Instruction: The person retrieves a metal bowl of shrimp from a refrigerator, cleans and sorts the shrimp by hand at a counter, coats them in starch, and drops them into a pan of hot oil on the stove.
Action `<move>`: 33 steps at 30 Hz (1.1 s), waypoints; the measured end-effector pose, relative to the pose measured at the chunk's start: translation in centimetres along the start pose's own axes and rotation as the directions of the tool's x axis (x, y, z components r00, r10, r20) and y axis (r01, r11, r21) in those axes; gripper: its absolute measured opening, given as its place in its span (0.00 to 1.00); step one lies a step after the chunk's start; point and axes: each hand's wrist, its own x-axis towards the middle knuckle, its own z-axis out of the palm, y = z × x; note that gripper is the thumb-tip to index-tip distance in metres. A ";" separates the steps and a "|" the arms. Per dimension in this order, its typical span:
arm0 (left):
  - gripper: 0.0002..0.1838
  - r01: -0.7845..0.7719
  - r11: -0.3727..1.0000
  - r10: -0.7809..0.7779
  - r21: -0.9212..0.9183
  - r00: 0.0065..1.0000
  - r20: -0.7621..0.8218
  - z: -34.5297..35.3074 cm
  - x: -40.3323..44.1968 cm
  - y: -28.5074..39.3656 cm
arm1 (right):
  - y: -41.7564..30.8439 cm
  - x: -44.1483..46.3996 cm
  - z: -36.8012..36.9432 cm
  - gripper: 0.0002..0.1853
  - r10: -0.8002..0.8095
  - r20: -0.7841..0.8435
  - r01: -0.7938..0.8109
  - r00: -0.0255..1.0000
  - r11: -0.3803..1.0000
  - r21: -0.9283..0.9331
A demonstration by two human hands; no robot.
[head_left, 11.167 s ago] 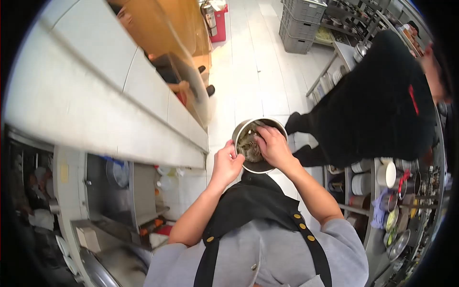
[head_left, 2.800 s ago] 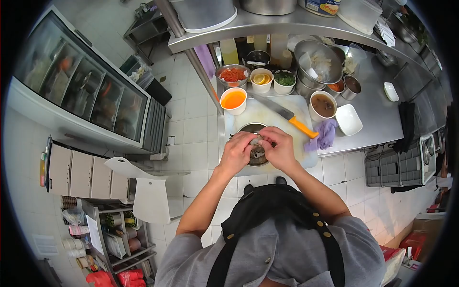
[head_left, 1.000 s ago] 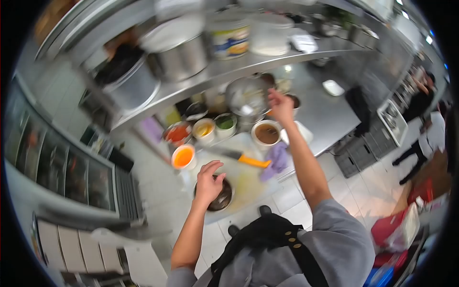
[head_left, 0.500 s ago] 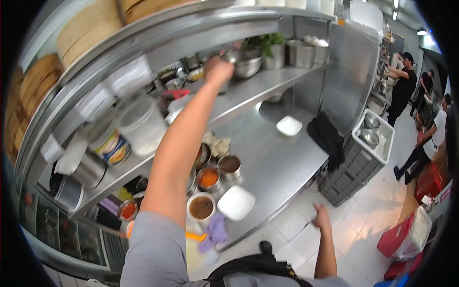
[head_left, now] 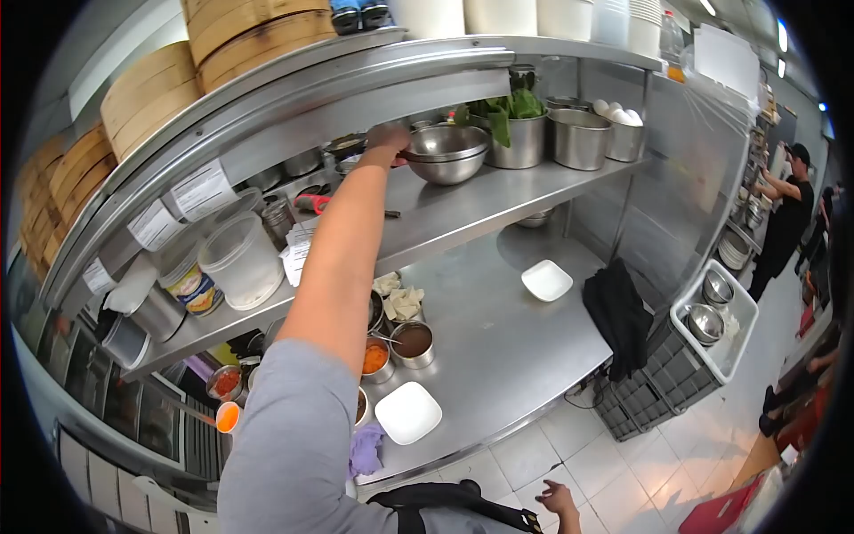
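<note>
My left hand [head_left: 389, 139] is raised to the steel shelf, beside the left rim of the stacked metal bowls [head_left: 447, 153]. Its fingers are blurred and partly hidden, so their grip cannot be made out. Low at the right, over the floor, hangs my right hand [head_left: 557, 497], its fingers apart and nothing in them. Right of the bowls stands a metal pot with green leaves [head_left: 518, 135]. A red-handled tool [head_left: 311, 203] lies on the shelf left of my left forearm.
Below the shelf, the steel counter [head_left: 480, 351] bears white square dishes [head_left: 408, 413], metal containers of food and a purple cloth [head_left: 366, 450]. Grey crates [head_left: 654, 374] stand at the right. Bamboo steamers [head_left: 151, 96] sit on the upper shelf. A person in black [head_left: 787, 214] stands far right.
Since a second ago, my left hand has gone from the cutting board area up to the shelf. My right hand has left the counter for the lower right. The view has swung up and right.
</note>
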 end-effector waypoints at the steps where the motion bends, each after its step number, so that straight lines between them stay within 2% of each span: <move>1: 0.11 0.020 0.992 -0.021 0.126 1.000 0.005 -0.4 -0.6 0.6 | -0.2 1.0 -0.9 0.36 -0.115 -0.101 0.116 0.988 0.993 0.007; 2: 0.11 0.023 0.992 -0.023 0.123 1.000 -0.005 -0.3 0.5 0.1 | -0.9 1.7 -2.3 0.36 -0.149 -0.155 0.154 0.977 0.988 0.020; 3: 0.13 -0.128 0.933 0.152 0.336 0.987 -0.046 0.2 2.5 -0.6 | -2.2 2.2 -4.0 0.36 -0.182 -0.211 0.192 0.961 0.981 0.031; 4: 0.15 -0.249 0.805 0.325 0.538 0.945 -0.049 0.3 3.7 -1.0 | -5.1 1.3 -6.5 0.35 -0.181 -0.246 0.199 0.952 0.978 0.053; 5: 0.15 -0.244 0.806 0.325 0.539 0.944 -0.060 0.1 3.1 -0.8 | -7.7 0.2 -8.5 0.34 -0.181 -0.278 0.210 0.943 0.975 0.076; 6: 0.15 -0.257 0.775 0.412 0.577 0.898 -0.154 0.4 2.0 -0.6 | -8.2 0.5 -9.5 0.35 -0.200 -0.298 0.224 0.933 0.973 0.050; 7: 0.16 -0.261 0.743 0.492 0.616 0.837 -0.239 0.6 1.1 -0.4 | -9.0 0.5 -10.3 0.35 -0.208 -0.295 0.230 0.933 0.972 0.044; 8: 0.12 -0.301 0.685 0.618 0.664 0.722 -0.310 1.3 2.1 -1.5 | -10.3 0.1 -11.2 0.34 -0.224 -0.321 0.263 0.920 0.961 0.081; 9: 0.12 -0.294 0.687 0.615 0.665 0.722 -0.316 0.7 1.6 -0.8 | -11.6 -0.3 -11.9 0.33 -0.238 -0.347 0.295 0.907 0.948 0.119; 10: 0.10 -0.323 0.765 0.485 0.557 0.858 -0.168 0.0 1.2 0.2 | -12.8 -0.7 -12.2 0.32 -0.267 -0.351 0.334 0.898 0.931 0.147; 11: 0.09 -0.318 0.839 0.348 0.441 0.937 0.013 -0.5 0.9 0.8 | -13.9 -1.3 -12.6 0.32 -0.270 -0.348 0.336 0.898 0.931 0.144; 12: 0.09 -0.316 0.839 0.347 0.444 0.938 0.012 -0.2 2.2 0.4 | -14.9 -2.0 -12.8 0.31 -0.298 -0.294 0.360 0.908 0.915 0.184; 14: 0.06 -0.325 0.938 0.311 0.122 0.942 0.125 0.3 4.2 -0.9 | -13.9 -1.7 -12.5 0.31 -0.332 -0.234 0.382 0.914 0.896 0.224; 15: 0.06 -0.319 0.939 0.305 0.127 0.945 0.117 0.1 3.1 -0.4 | -11.4 -0.7 -11.8 0.31 -0.388 -0.233 0.387 0.892 0.921 -0.050; 16: 0.07 -0.197 0.979 0.199 -0.044 0.979 0.034 0.1 1.0 0.7 | -9.2 0.3 -10.9 0.31 -0.443 -0.217 0.365 0.870 0.874 -0.321; 17: 0.08 -0.079 0.971 0.075 -0.224 0.997 -0.027 0.0 -0.2 0.9 | -7.9 0.6 -9.7 0.31 -0.446 -0.206 0.370 0.871 0.871 -0.324; 18: 0.11 -0.010 0.988 0.026 -0.154 0.995 0.099 -0.4 0.9 0.8 | -6.8 0.8 -8.8 0.28 -0.404 -0.339 0.298 0.850 0.898 -0.324; 19: 0.11 -0.004 0.987 0.019 -0.161 0.995 0.094 -0.3 1.5 0.1 | -5.8 1.6 -8.5 0.25 -0.360 -0.466 0.227 0.808 0.921 -0.318; 20: 0.12 0.021 0.956 -0.006 -0.293 0.999 0.052 -0.5 0.3 0.1 | -5.7 2.1 -8.2 0.14 -0.419 -0.542 0.314 0.729 0.907 -0.279; 21: 0.14 0.033 0.908 -0.030 -0.418 0.999 0.014 -0.7 -0.6 0.3 | -7.3 1.5 -8.6 0.14 -0.418 -0.539 0.313 0.732 0.908 -0.280; 22: 0.15 0.018 0.863 0.000 -0.506 0.999 0.034 -1.1 -1.0 0.4 | -9.9 0.7 -9.7 0.10 -0.401 -0.486 0.354 0.777 0.916 -0.190; 23: 0.15 0.021 0.861 -0.004 -0.508 0.999 0.034 -1.4 -1.2 0.3 | -12.2 0.2 -10.6 0.06 -0.389 -0.426 0.385 0.817 0.917 -0.099; 24: 0.14 0.066 0.804 -0.009 -0.591 0.995 0.099 -1.8 -1.1 0.2 | -13.7 0.3 -11.0 0.05 -0.365 -0.423 0.369 0.829 0.926 -0.076; 25: 0.14 0.116 0.739 -0.009 -0.664 0.987 0.162 -2.3 -1.3 0.1 | -15.3 0.5 -11.8 0.05 -0.368 -0.419 0.369 0.830 0.926 -0.082; 26: 0.14 0.119 0.736 -0.015 -0.666 0.987 0.160 -2.6 -2.8 0.2 | -16.9 0.8 -12.5 0.07 -0.305 -0.386 0.316 0.871 0.948 -0.036; 27: 0.11 0.036 0.729 0.038 -0.683 0.995 0.093 -2.8 -5.8 0.6 | -18.4 1.0 -13.2 0.11 -0.239 -0.350 0.259 0.906 0.966 0.011; 28: 0.08 -0.047 0.718 0.092 -0.695 0.995 0.027 -2.9 -8.4 0.7 | -19.4 1.1 -13.8 0.17 -0.497 -0.418 0.467 0.760 0.866 -0.181; 29: 0.08 -0.040 0.717 0.088 -0.695 0.996 0.034 -3.1 -10.2 0.4 | -20.5 1.1 -14.5 0.24 -0.716 -0.424 0.610 0.555 0.696 -0.378; 31: 0.04 0.005 0.743 0.148 -0.669 0.974 0.172 -3.1 -13.4 -0.9 | -23.7 0.6 -16.8 0.38 -0.700 -0.493 0.668 0.516 0.689 -0.281; 33: 0.08 -0.018 0.722 0.248 -0.692 0.940 0.234 -2.9 -18.0 -2.5 | -28.1 -1.7 -19.3 0.32 -0.534 -0.630 0.709 0.564 0.704 0.039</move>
